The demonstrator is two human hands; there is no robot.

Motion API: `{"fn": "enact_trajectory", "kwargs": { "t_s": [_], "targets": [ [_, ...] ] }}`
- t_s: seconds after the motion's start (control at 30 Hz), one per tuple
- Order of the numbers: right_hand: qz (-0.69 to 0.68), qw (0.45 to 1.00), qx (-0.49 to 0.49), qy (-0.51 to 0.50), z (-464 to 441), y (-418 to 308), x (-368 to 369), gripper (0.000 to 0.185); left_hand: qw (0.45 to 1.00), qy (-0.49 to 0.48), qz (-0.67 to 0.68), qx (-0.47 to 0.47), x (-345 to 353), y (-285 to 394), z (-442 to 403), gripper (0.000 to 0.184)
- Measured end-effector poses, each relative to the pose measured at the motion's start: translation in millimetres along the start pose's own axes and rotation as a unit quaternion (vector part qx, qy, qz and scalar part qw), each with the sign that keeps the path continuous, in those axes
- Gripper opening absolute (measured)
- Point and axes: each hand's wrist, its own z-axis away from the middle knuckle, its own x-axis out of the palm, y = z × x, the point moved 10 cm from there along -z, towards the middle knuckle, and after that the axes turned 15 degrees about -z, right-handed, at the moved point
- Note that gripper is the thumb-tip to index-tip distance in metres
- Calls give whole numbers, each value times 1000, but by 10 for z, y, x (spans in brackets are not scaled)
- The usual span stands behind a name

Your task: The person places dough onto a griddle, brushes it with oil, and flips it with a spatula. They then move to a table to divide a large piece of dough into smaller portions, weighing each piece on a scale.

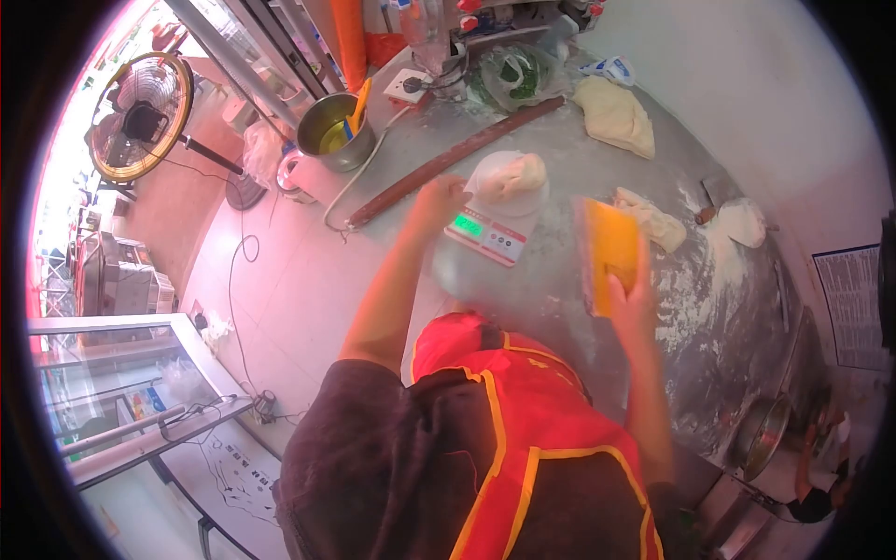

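Observation:
My right hand (631,308) grips a yellow dough scraper (612,247), held up over the metal table and slightly blurred. Left of it, a lump of dough (521,175) sits on the pan of a white and red kitchen scale (497,241), whose display glows green. My left hand (442,200) is at the scale's left edge, its fingers curled together; whatever they may hold is hidden. A smaller piece of dough (651,220) lies on the table just beyond the scraper. Farther back rests a large slab of dough (616,116).
A long brown rolling pin (448,163) lies behind the scale. At the back left stands a metal pot (334,135) with a yellow-handled tool in it. Flour covers the table's right side (714,299). A power cable (378,149) and a bag of greens (518,75) are behind.

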Motion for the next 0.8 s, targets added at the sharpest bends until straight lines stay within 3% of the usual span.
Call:
{"fn": "enact_trajectory", "kwargs": {
  "t_s": [0.23, 0.27, 0.3, 0.37, 0.47, 0.57, 0.8],
  "targets": [
    [68, 975, -185, -108, -433, -604, 932, 67, 1000, 24, 13, 13, 331, 280, -20, 50],
    [78, 970, -203, -110, -482, -648, 1012, 68, 999, 0, -6, -38, 368, 305, -28, 47],
    [87, 965, -222, -113, -524, -679, 1077, 68, 998, 45, -40, -3, 329, 416, -12, 43],
    [143, 959, -202, -137, -636, -601, 1220, 72, 983, 134, -108, 67, 268, 597, 79, 34],
    [192, 951, -179, -165, -755, -462, 1380, 77, 953, 142, -228, 141, 407, 732, 88, 27],
    [197, 948, -157, -194, -791, -412, 1486, 80, 979, 130, -153, 44, 375, 557, 78, 29],
    [170, 958, -121, -196, -873, -282, 1641, 72, 988, 90, -122, 26, 497, 303, -65, 21]
  ]
}}
